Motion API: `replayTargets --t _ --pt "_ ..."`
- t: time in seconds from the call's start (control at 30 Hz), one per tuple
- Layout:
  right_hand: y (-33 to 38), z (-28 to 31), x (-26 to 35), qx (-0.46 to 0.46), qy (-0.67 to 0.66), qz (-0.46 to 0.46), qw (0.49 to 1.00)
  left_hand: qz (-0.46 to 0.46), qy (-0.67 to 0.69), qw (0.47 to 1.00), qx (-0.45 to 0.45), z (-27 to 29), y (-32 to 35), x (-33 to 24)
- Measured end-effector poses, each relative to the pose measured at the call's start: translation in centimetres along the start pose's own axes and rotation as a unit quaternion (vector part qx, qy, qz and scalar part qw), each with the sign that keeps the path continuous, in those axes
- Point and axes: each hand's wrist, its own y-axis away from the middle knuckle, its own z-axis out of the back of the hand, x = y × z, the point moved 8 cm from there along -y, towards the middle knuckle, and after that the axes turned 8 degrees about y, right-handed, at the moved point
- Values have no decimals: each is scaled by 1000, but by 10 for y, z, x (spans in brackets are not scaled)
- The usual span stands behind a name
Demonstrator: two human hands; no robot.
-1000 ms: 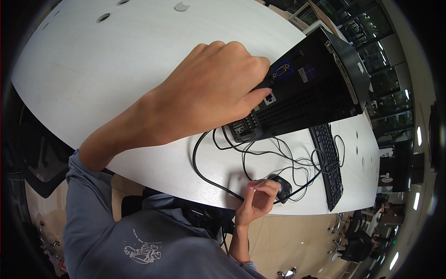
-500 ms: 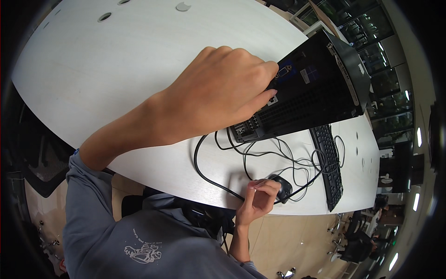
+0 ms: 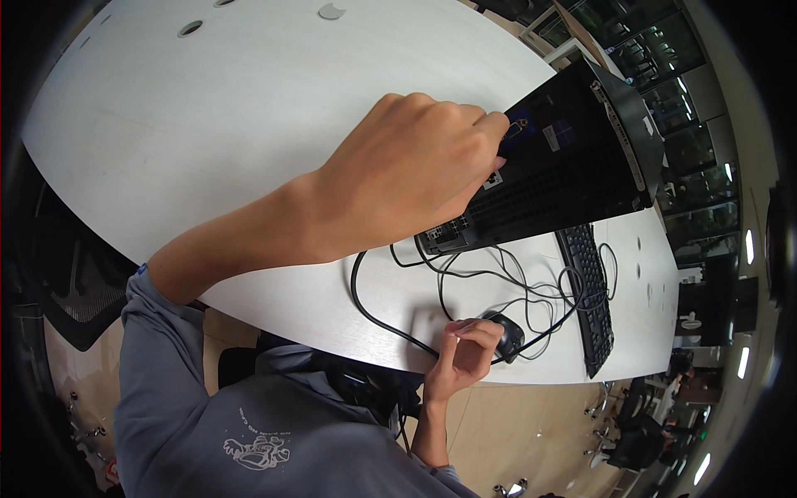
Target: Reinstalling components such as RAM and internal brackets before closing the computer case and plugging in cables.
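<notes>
A black computer tower (image 3: 573, 158) lies at the right of the white table (image 3: 249, 91), its back panel of ports toward me. My left hand (image 3: 415, 170) reaches across to that panel, fingers curled tightly against it beside a blue video port (image 3: 516, 129). Whatever those fingers grip is hidden behind the hand. Near the table's front edge my right hand (image 3: 463, 357) has its thumb and fingers bent together. A thin black cable (image 3: 441, 290) runs down to its fingertips, and a thicker black cable (image 3: 378, 317) passes behind it. Right beside it sits a black mouse (image 3: 508, 336).
A black keyboard (image 3: 588, 299) stands on the table's right side. Tangled cables (image 3: 531, 286) lie between it, the mouse and the tower. Round holes (image 3: 190, 29) mark the table's far left. A black mesh chair (image 3: 70, 290) is beyond the left edge.
My left hand has shifted slightly to the right and toward me along the back panel, still curled. My right hand has barely moved.
</notes>
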Motion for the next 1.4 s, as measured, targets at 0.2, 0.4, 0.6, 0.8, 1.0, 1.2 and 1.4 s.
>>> replayTargets --t 0.2,0.4,0.6,0.8,1.0,1.2,1.4 --pt "1 1 -2 -3 5 -7 1000 26 -59 995 76 4 -1 -2" --pt "1 2 -2 -16 -18 -22 999 -3 -77 994 79 31 1 -4" --pt "0 3 -3 -13 -26 -19 999 14 -84 993 80 25 0 -9" --pt "1 3 -6 -8 -14 -28 999 7 -115 991 72 16 1 -16" --pt "1 3 -5 -8 -10 -27 1000 -10 -88 996 16 21 -3 -19" --pt "4 2 -6 -16 -30 -38 999 -28 -57 998 -17 14 -12 -24" --pt "2 5 -6 -26 -32 -47 998 15 -134 989 67 38 -11 -19"
